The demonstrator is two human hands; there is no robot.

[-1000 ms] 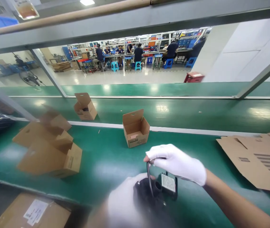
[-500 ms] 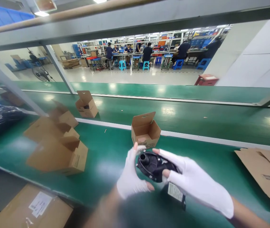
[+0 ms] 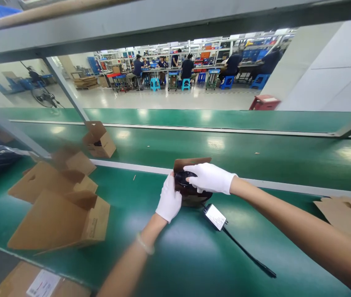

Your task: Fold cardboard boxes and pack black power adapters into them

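A small open cardboard box (image 3: 190, 165) stands on the green table (image 3: 169, 255), just before the white dividing strip. A round black device (image 3: 184, 180) sits in its opening. My right hand (image 3: 209, 178), in a white glove, presses on top of the device. My gloved left hand (image 3: 169, 200) grips the box's left side. A black power adapter with a white label (image 3: 215, 216) lies on the table just right of the box, and its black cable (image 3: 249, 256) trails toward the lower right.
Several open cardboard boxes (image 3: 61, 210) lie at the left, and another one (image 3: 99, 140) sits on the green conveyor belt (image 3: 256, 154) behind. Flat cardboard (image 3: 348, 212) lies at the right edge. A labelled carton (image 3: 42, 284) sits below the table. People work at benches far behind.
Both hands carried the black device forward from near my body and into the small box. The adapter and cable now lie on the table beside the box.
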